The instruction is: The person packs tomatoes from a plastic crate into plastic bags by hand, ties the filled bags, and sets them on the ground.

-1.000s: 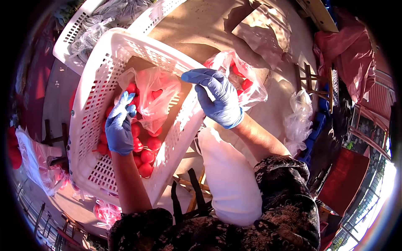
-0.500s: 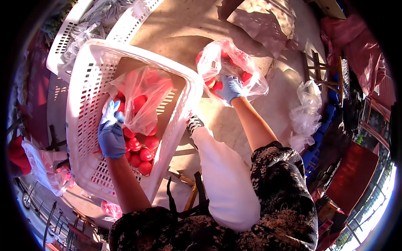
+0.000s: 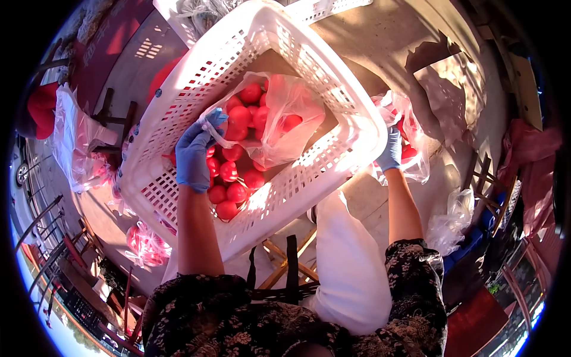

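Note:
My left hand (image 3: 195, 156), in a blue glove, pinches the gathered edge of a clear plastic bag (image 3: 288, 140). That bag lies inside a white slotted plastic basket (image 3: 324, 50) and holds round red fruits (image 3: 239, 115). More shiny red fruits (image 3: 228, 171) lie loose on the basket floor beside and below the bag. My right hand (image 3: 389, 150), also blue-gloved, is just outside the basket's right rim, at the left side of a second clear bag (image 3: 416, 140) with red fruits in it. Its fingers are mostly hidden, so their grip cannot be made out.
Another white basket (image 3: 333, 9) with crumpled clear plastic stands behind. A clear plastic bag (image 3: 455, 223) lies at the right, near blue crates. At the left are a bag of red items (image 3: 146, 244) and a hanging plastic sheet (image 3: 77, 140). A wooden stool leg (image 3: 273, 273) is near my knee.
My view has turned, so the basket appears further right and rotated. My left hand has drawn the bag's edge leftward, exposing more fruits. My right hand and its bag now appear closer to the basket rim.

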Demonstrator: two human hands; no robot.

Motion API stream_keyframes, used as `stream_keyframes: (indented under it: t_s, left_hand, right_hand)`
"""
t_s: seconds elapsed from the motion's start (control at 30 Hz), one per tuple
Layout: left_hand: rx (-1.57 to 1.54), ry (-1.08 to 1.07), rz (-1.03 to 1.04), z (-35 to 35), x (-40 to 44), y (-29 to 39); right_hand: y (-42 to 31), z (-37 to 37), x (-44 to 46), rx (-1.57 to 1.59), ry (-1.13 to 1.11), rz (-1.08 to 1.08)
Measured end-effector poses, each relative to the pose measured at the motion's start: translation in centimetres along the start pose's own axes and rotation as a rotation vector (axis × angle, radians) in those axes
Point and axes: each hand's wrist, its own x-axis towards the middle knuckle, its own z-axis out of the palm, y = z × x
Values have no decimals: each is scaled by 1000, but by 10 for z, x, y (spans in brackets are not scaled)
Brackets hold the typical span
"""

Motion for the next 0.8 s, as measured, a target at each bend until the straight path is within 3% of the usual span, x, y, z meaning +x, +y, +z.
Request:
stream_keyframes:
  t_s: [0.07,0.17,0.2,0.33,0.63,0.73,0.77,0.8]
  left_hand:
    - [123,18,37,-11,-2,4]
    - [142,-64,74,-29,10,-6]
    - [199,-62,5,-34,10,-9]
    - [195,-173,-27,-13,1,-14]
    - [234,-200,-51,-9,-4,-17]
    - [281,-164,-24,-6,-6,-5]
    - [303,-153,-15,-5,-6,-2]
    - [324,-139,-7,-6,-8,2]
  right_hand:
    - [-15,-58,-11,167,59,33]
    - [18,-71,-25,1081,-91,495]
    - [8,-91,-30,1368,-131,559]
    - [-5,-107,-27,1855,-171,387]
    - [-49,-152,-9,1793,-182,106]
    - [-70,-176,1,1693,-128,7]
    - [-74,-185,9,1548,-86,-118]
    - [-83,-192,9,1627,-39,-79]
